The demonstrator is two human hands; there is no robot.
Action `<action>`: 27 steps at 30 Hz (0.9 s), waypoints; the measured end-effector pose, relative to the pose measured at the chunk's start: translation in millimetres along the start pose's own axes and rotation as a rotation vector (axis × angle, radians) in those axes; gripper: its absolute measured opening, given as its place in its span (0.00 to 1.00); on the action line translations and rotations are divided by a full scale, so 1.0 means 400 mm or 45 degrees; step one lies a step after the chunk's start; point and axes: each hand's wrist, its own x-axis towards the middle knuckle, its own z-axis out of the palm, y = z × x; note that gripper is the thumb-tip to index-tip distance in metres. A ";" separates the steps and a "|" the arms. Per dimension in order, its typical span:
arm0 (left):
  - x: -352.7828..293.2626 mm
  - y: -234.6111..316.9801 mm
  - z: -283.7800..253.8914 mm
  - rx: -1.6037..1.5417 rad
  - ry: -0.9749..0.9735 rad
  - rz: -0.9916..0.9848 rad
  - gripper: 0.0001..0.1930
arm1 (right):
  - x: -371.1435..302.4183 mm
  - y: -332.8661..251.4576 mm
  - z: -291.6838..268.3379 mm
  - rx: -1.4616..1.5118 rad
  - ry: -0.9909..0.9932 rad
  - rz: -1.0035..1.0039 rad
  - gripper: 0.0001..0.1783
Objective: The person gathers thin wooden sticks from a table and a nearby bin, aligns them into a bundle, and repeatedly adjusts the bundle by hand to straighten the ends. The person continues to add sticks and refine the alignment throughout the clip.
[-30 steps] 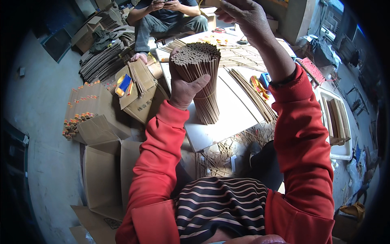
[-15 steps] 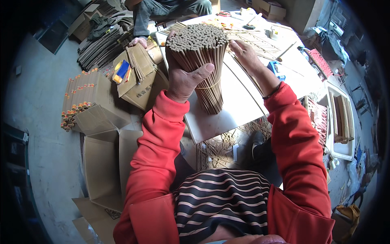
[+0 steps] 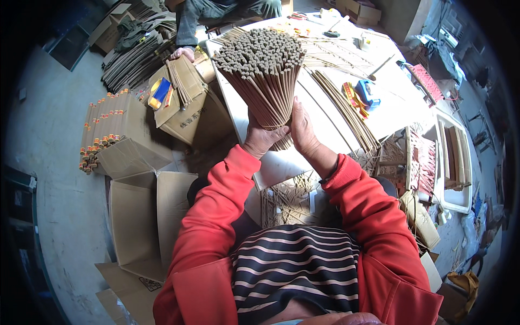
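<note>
A thick bundle of brown incense sticks (image 3: 262,76) stands upright over the white table (image 3: 338,130), its top fanning wider than its narrow waist. My left hand (image 3: 262,136) is wrapped around it low down, near a thin band. Against the lower right side presses my right hand (image 3: 304,132), its thumb side up along the sticks, partly hidden behind the bundle. Both hands grip the bundle near the same height. The bottom ends show just below my left thumb.
Loose sticks (image 3: 346,111) and a blue tape dispenser (image 3: 367,93) lie on the table to the right. At the left are an open cardboard box (image 3: 135,222), a closed carton (image 3: 189,119) and stacked capped bundles (image 3: 105,127). Another person's hand (image 3: 183,53) rests at the far left.
My right hand has come down from beside the bundle's top to its lower side. My left hand has slid lower, to the band. The bundle has shifted slightly left and nearer upright.
</note>
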 end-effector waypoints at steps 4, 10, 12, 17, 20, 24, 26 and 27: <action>0.045 0.050 0.013 0.169 0.052 0.248 0.46 | 0.047 -0.065 0.029 0.257 0.099 0.059 0.30; 0.147 0.234 0.039 0.182 0.017 0.384 0.46 | 0.123 -0.299 0.047 0.199 0.033 -0.093 0.34; 0.158 0.235 0.067 -0.128 0.120 0.516 0.50 | 0.167 -0.273 0.041 0.346 0.283 -0.356 0.35; 0.088 0.121 0.015 0.074 -0.063 0.291 0.51 | 0.076 -0.128 0.025 0.086 0.131 -0.177 0.34; 0.071 0.096 0.043 0.128 0.174 0.390 0.46 | 0.063 -0.125 0.038 0.203 0.024 -0.060 0.32; 0.103 0.170 0.072 0.006 0.194 0.342 0.39 | 0.109 -0.203 0.023 0.079 -0.139 -0.183 0.31; 0.135 0.168 0.085 -0.313 0.231 0.213 0.37 | 0.146 -0.247 -0.008 0.087 -0.341 -0.184 0.33; 0.157 0.180 0.090 -0.451 0.187 0.165 0.34 | 0.163 -0.262 -0.024 0.044 -0.432 -0.163 0.34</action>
